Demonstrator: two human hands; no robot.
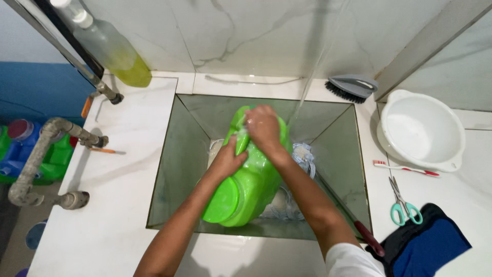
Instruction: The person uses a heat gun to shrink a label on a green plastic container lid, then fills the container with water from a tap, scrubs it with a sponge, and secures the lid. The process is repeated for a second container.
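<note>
A large bright green plastic jug with a green screw lid lies on its side in a deep square sink, lid end toward me. My left hand grips the jug's green handle on its upper side. My right hand presses on the far end of the jug, wet and soapy. A thin stream of water falls just right of that hand. Under the jug lies a white and blue cloth, partly hidden.
On the marble counter: a grey scrub brush behind the sink, a white basin, a toothbrush, teal-handled scissors and a dark blue cloth at right. A bottle of yellow liquid stands back left. Pipes run along the left edge.
</note>
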